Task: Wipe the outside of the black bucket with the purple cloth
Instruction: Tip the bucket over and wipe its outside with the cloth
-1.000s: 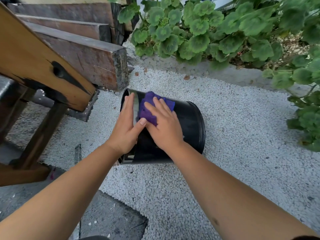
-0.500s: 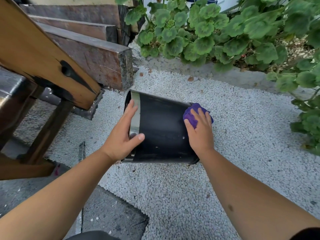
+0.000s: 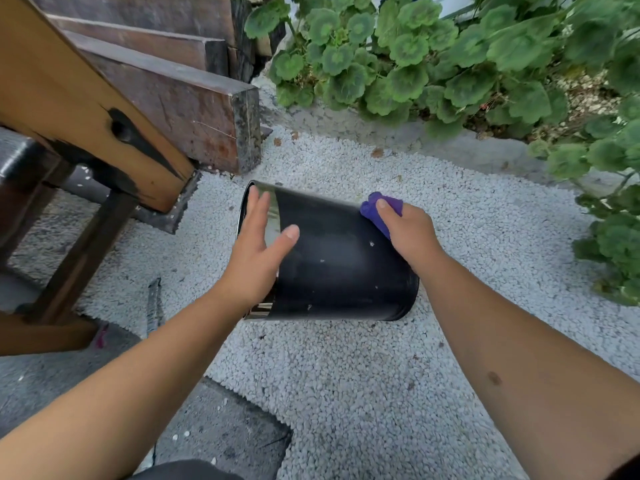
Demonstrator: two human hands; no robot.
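The black bucket [image 3: 339, 261] lies on its side on white gravel, its shiny metal rim band to the left and its base to the right. My left hand [image 3: 258, 251] rests flat on the rim end, fingers spread, steadying it. My right hand [image 3: 408, 230] presses the bunched purple cloth [image 3: 377, 211] against the bucket's upper side near the base. Small pale specks dot the black wall.
A wooden bench leg [image 3: 83, 109] and stacked dark timber beams [image 3: 194, 109] stand close at the left and behind. Leafy green plants [image 3: 433, 57] line a concrete kerb at the back and right. A dark stone slab [image 3: 221, 427] lies near my feet.
My right hand slid the purple cloth from the rim end, beside my left hand, across the bucket's side to the base end. The left hand stayed on the rim.
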